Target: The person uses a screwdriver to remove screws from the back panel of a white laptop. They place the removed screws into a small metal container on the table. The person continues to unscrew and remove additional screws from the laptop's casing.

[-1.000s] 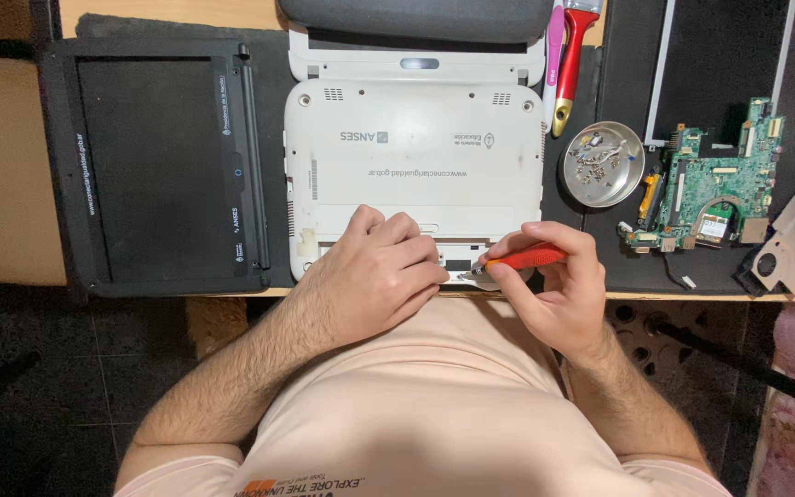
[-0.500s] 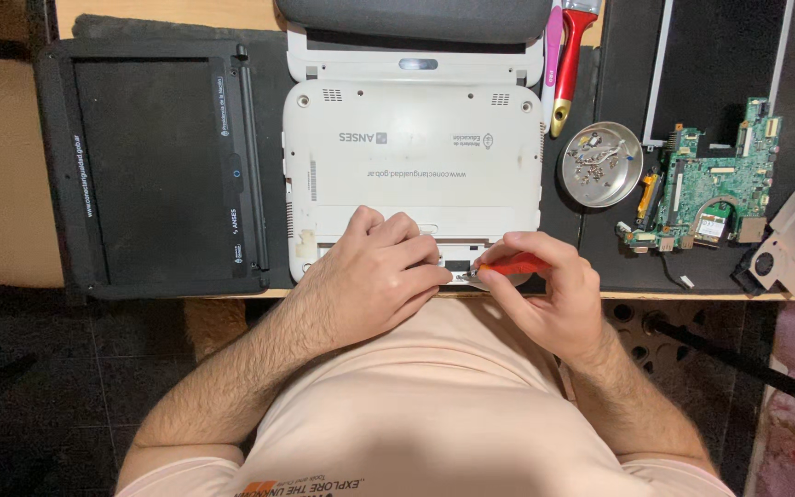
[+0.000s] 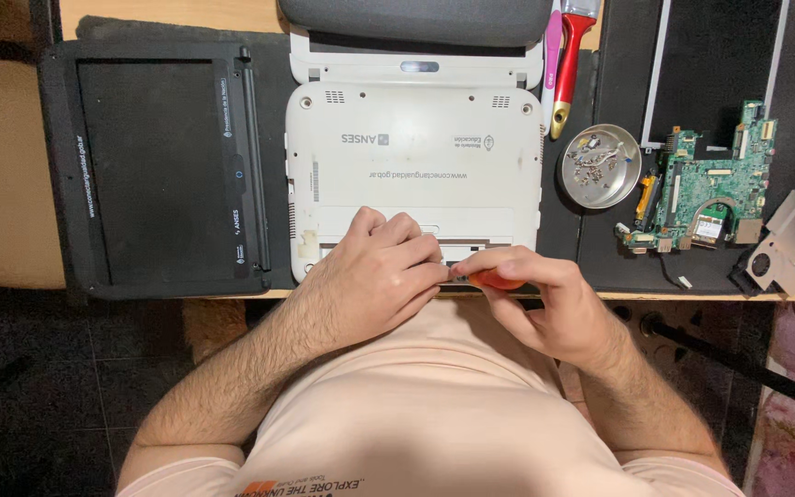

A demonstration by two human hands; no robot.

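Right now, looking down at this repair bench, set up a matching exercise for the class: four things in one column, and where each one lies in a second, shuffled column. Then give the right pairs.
Things:
1. white laptop
2. black screen panel
3. round metal dish
4. green circuit board

Places:
A. far right, beside the grey fan bracket
B. left of the white laptop
C. under the left hand and right hand
D. just below the red-handled brush, holding small screws

Pairs: 1-C, 2-B, 3-D, 4-A
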